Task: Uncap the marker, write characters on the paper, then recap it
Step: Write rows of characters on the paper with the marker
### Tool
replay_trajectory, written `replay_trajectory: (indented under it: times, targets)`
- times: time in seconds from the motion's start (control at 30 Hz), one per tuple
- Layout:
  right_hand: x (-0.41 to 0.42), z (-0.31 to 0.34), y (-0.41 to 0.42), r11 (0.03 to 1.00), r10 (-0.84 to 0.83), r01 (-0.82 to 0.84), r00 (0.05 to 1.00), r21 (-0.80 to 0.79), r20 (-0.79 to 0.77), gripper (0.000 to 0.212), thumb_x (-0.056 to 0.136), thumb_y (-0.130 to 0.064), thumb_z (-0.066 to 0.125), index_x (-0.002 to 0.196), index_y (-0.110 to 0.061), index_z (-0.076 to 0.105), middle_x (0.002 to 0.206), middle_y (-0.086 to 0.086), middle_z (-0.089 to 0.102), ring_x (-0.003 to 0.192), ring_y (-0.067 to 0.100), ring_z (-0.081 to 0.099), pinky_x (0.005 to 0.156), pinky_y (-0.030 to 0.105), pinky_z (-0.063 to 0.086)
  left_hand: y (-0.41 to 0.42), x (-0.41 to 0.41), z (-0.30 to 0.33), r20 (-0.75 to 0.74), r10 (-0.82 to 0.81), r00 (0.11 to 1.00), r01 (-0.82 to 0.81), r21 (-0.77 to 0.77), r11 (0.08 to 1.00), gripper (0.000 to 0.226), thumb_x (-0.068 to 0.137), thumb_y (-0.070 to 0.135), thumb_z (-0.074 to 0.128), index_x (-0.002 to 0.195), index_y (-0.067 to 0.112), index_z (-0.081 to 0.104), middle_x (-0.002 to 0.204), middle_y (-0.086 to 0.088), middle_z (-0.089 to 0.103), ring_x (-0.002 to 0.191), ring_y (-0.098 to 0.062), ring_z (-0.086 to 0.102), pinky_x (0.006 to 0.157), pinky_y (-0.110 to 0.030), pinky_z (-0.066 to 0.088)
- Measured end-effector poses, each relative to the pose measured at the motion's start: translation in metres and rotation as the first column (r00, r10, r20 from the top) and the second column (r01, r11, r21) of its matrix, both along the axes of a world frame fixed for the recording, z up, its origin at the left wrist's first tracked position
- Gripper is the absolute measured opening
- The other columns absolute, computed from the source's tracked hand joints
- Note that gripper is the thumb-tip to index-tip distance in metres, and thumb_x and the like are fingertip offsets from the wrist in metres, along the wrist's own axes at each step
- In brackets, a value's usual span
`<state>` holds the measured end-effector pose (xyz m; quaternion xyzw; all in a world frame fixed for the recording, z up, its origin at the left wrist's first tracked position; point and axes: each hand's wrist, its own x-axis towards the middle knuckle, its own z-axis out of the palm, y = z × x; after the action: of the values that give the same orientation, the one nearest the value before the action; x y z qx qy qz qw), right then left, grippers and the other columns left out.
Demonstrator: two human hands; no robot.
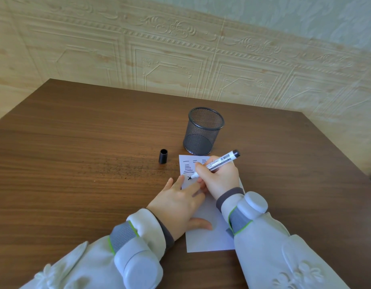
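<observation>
Gripping an uncapped whiteboard marker (216, 163) in the right hand (219, 176), tip touching a white paper sheet (209, 232) beside rows of black strokes. Pressing the sheet flat with the left hand (178, 203), fingers spread and straight. Lying on its side on the brown tabletop (76, 153), left of the paper: the black cap (163, 156). Standing just beyond the sheet: a mesh pen holder (203, 131).

Home study corner: a dark wood-grain desk (76, 142) is set against a wall (180, 49) covered in embossed cream panelling, with a wire-mesh pen cup (203, 132) placed on it.
</observation>
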<state>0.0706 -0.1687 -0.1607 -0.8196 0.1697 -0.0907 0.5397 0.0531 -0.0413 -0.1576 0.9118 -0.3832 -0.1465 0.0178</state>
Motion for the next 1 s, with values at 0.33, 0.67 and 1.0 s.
replay_trajectory:
  times: [0.33,0.67,1.0]
  targets:
    - [0.0034,-0.004,-0.0053,0.983,-0.033,0.032,0.999,-0.179,-0.002,0.024,0.074,-0.014,0.066,0.054,-0.011,0.055,0.055,0.008,0.064,0.048,0.013,0.055,0.054,0.026,0.049,-0.0013,0.0008,0.0004,0.016,-0.012,1.0,0.013,-0.026,1.0,0.072,0.086,0.063,0.038,0.144,0.022,0.025,0.148,0.003,0.024,0.139,-0.033,0.014,0.114,-0.051,0.011]
    - [0.004,-0.0058,-0.0049,0.997,-0.08,0.08,0.997,0.013,-0.003,0.027,0.077,-0.008,0.062,0.052,-0.011,0.051,0.039,-0.002,0.057,0.03,0.011,0.05,0.038,0.017,0.039,0.0008,0.0008,0.0005,0.008,-0.007,1.0,0.007,-0.012,1.0,0.071,0.086,0.063,0.037,0.143,0.022,0.029,0.146,0.002,0.026,0.139,-0.032,0.013,0.115,-0.05,0.011]
    - [0.0038,-0.0049,-0.0031,0.996,-0.093,0.093,0.996,-0.011,0.007,0.02,0.079,-0.01,0.063,0.06,-0.005,0.058,0.038,-0.004,0.056,0.029,0.006,0.049,0.035,0.013,0.039,-0.0004,0.0007,0.0024,-0.014,0.004,1.0,-0.004,-0.005,1.0,0.07,0.086,0.063,0.037,0.143,0.022,0.028,0.145,0.0,0.028,0.141,-0.033,0.01,0.115,-0.05,0.009]
